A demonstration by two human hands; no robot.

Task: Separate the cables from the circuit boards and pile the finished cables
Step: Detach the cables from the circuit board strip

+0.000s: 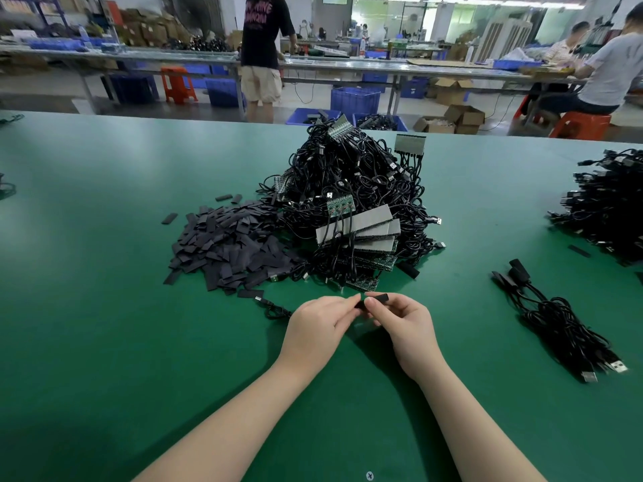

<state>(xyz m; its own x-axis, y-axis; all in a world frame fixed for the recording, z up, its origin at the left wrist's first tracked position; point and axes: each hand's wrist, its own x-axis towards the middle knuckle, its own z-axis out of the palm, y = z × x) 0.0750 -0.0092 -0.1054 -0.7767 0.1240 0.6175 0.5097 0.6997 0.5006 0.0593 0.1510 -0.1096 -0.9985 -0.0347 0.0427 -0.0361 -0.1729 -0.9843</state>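
My left hand point(320, 325) and my right hand point(403, 325) meet at the table's middle, both pinching a short black sleeve point(377, 299) on the end of a black cable point(275, 309) that trails off to the left. Right behind them rises a big heap of black cables point(351, 189) still joined to green circuit boards point(339, 205) and grey strips point(358, 224). A small bundle of separated cables point(563, 321) lies to the right of my hands.
Several loose black sleeves point(229, 245) form a flat pile left of the heap. Another cable pile point(612, 207) sits at the far right edge of the green table point(104, 307). People work at benches beyond, among blue crates point(355, 100).
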